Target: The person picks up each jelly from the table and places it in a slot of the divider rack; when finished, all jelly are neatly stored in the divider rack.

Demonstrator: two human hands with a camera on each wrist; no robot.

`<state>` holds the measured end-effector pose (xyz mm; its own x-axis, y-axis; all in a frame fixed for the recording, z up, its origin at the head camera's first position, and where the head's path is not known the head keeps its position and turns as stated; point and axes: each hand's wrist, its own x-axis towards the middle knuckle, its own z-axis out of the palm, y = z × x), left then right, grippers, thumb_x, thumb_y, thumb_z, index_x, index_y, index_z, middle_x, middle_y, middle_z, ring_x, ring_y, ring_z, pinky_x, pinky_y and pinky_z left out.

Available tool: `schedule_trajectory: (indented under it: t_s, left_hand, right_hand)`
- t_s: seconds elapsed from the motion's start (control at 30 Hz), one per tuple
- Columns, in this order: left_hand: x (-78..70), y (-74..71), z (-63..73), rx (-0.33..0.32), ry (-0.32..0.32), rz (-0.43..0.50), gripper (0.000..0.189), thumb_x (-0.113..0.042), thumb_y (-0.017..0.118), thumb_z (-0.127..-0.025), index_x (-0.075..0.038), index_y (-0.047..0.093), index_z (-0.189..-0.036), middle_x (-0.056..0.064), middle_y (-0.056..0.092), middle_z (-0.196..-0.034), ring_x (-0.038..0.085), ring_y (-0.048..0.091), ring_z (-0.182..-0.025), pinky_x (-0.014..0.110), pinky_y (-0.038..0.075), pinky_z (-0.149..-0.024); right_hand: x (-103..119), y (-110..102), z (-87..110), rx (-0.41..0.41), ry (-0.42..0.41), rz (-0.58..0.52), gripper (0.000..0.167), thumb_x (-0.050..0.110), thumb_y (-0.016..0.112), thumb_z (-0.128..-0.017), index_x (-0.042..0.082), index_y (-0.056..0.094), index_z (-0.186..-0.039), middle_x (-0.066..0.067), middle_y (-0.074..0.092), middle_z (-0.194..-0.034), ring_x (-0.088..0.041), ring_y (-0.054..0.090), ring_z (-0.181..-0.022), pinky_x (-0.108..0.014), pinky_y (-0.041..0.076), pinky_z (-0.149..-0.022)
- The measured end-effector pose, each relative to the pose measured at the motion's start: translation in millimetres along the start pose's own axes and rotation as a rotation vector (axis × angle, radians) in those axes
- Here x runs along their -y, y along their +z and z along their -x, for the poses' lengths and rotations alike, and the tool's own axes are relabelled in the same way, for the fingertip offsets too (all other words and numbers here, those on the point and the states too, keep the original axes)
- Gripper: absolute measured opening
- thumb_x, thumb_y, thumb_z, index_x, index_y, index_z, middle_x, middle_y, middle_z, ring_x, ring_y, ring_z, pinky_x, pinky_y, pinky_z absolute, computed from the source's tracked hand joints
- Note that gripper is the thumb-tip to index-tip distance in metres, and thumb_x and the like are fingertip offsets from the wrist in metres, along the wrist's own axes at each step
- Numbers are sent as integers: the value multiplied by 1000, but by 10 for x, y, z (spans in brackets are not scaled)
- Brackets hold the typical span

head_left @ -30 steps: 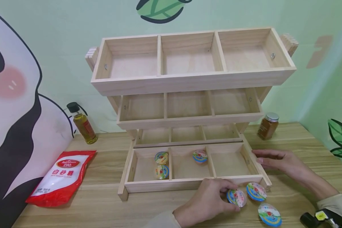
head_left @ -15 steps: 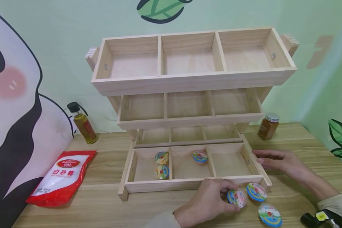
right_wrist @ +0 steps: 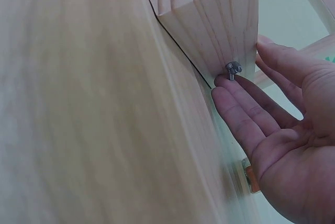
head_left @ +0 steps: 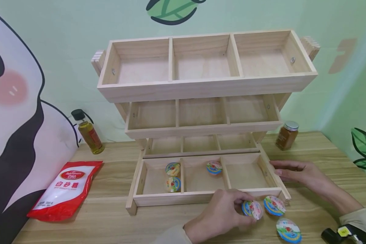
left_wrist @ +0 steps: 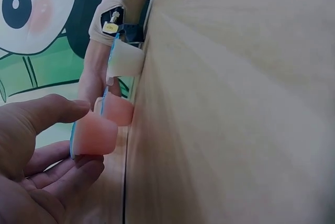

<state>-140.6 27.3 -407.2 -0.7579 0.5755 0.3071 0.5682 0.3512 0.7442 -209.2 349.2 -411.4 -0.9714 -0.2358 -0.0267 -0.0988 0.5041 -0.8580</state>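
Observation:
My left hand [head_left: 221, 211] pinches a jelly cup [head_left: 254, 209] between thumb and fingers, in front of the lowest tray of a wooden tiered shelf [head_left: 207, 86]. In the left wrist view this jelly cup [left_wrist: 97, 136] has a pink body and a blue-edged lid. Two more jelly cups, a nearer one [head_left: 288, 230] and a farther one [head_left: 274, 205], lie on the table to its right. My right hand [head_left: 299, 173] is at the shelf's right side. In the right wrist view, its relaxed fingers are by the wooden side piece [right_wrist: 214, 20] and a wing nut [right_wrist: 233, 69].
The lowest tray [head_left: 158, 199] has two yellowish jelly cups [head_left: 173, 176] in its left compartment and one pink jelly cup [head_left: 214, 167] in the middle. A red-and-white sugar bag [head_left: 67, 189] and oil bottle [head_left: 91, 134] stand left; a brown jar [head_left: 287, 135] is back right.
My left hand and the jelly cup it pinches have shifted very slightly up and left. The right hand, the shelf and the other cups stay where they were.

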Motion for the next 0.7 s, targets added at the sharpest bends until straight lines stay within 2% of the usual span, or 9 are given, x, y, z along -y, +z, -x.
schedule_trajectory:
  t_s: [0.17,0.47,0.57,0.7]
  left_hand:
    - [-23,-74,-15,-9,-17,49,38,-9,93,-81,-5,79,-117,-3,77,-111,-8,63,-93,9,52,-82]
    - [-116,-286,-32,-73,-102,273,39,2,90,-80,1,77,-117,3,77,-111,1,71,-97,16,56,-86]
    - [-112,-368,-32,-97,-116,278,39,1,90,-81,0,77,-118,2,78,-109,3,72,-97,18,57,-86]
    - [-86,-471,-45,-118,-113,266,38,1,90,-81,1,77,-117,4,77,-109,7,73,-97,19,59,-85]
  right_hand:
    - [5,5,8,0,-11,-14,50,29,70,-105,1,62,-146,-25,56,-151,-3,68,-111,-25,58,-91]
    - [13,9,5,4,-15,-10,51,30,69,-106,1,62,-146,-26,54,-152,-3,68,-111,-24,57,-91]
    - [1,6,-2,7,-32,-23,49,27,69,-106,-1,61,-146,-27,55,-151,-4,68,-111,-26,58,-91]
    - [-15,-3,1,3,-15,-16,50,28,69,-106,0,61,-147,-26,54,-152,-4,68,-111,-26,58,-91]
